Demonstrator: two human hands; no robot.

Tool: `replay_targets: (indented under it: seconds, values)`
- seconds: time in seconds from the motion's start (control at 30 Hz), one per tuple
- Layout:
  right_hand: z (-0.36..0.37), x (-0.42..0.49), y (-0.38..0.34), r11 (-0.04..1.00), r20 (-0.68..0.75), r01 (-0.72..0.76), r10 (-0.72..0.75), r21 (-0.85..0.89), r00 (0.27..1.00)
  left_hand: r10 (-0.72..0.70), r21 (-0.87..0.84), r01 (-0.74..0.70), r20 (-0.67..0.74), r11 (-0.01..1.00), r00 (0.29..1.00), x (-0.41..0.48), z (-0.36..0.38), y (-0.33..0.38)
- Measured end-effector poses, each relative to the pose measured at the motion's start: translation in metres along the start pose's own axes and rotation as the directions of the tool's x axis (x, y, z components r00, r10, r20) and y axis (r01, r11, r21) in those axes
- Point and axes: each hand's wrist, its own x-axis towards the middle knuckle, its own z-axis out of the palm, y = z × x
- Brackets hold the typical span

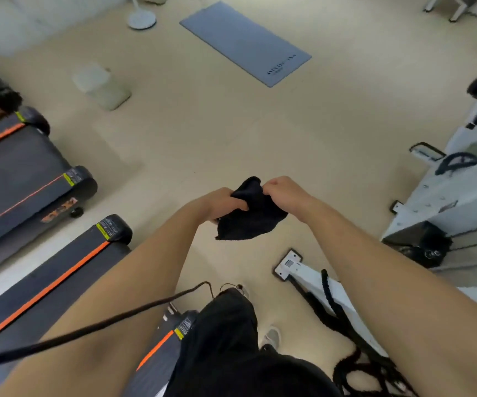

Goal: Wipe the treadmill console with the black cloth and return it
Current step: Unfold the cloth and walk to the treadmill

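Smooth beige floor (pixel 217 133), both hands, left (pixel 223 203), right (pixel 281 193), gripping crumpled fuzzy black cloth (pixel 250 216)

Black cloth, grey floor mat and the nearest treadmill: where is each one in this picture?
black cloth (pixel 248 222): head view, hanging middle fold.
grey floor mat (pixel 243 41): head view, bare centre.
nearest treadmill (pixel 59 279): head view, orange side stripe.

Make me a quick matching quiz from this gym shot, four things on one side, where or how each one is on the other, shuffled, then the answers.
Things:
1. black cloth
2. grey mat
3. treadmill
4. black rope

Places or states:
A. flat on the floor, far ahead
B. draped over a white frame, lower right
C. bunched between left hand and right hand
D. on the left, with orange stripes

Pairs: 1-C, 2-A, 3-D, 4-B
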Motion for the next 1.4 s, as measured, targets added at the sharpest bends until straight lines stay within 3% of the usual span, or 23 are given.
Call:
replay_targets:
  seconds: [0.33,0.5,0.6,0.73,0.8,1.0,1.2,1.3,1.4]
  values:
    - [0.072,0.214,-0.182,0.981,0.214,0.101,-0.065,-0.163,0.975,-0.153,-0.360,0.068,-0.213,0.931,0.965,0.084,-0.206,-0.049]
    - [0.144,0.280,-0.276,0.942,0.378,0.220,-0.113,-0.254,0.919,-0.316,-0.584,0.042,-0.377,0.811,0.870,0.072,-0.286,-0.102]
    - [0.200,0.305,-0.320,0.898,0.518,0.319,-0.126,-0.302,0.846,-0.439,-0.710,0.023,-0.409,0.704,0.800,0.055,-0.316,-0.141]
    - [0.286,0.329,-0.372,0.820,0.697,0.452,-0.093,-0.352,0.711,-0.616,-0.838,0.015,-0.389,0.545,0.685,0.028,-0.341,-0.199]
    - [0.334,0.334,-0.396,0.772,0.785,0.535,-0.076,-0.344,0.615,-0.707,-0.871,0.023,-0.383,0.491,0.595,0.008,-0.350,-0.223]
    - [0.447,0.284,-0.460,0.601,0.967,0.771,0.012,-0.209,0.253,-0.920,-0.949,-0.034,-0.312,0.313,0.237,-0.078,-0.354,-0.263]
    - [0.515,0.186,-0.481,0.484,0.994,0.873,0.051,0.062,-0.099,-0.973,-0.963,-0.161,-0.196,0.215,-0.125,-0.167,-0.314,-0.278]
    - [0.549,0.144,-0.479,0.454,0.981,0.881,0.066,0.133,-0.182,-0.963,-0.960,-0.204,-0.142,0.190,-0.227,-0.198,-0.292,-0.289]
    - [0.584,0.108,-0.475,0.415,0.969,0.894,0.093,0.172,-0.230,-0.954,-0.943,-0.284,-0.092,0.175,-0.284,-0.224,-0.273,-0.310]
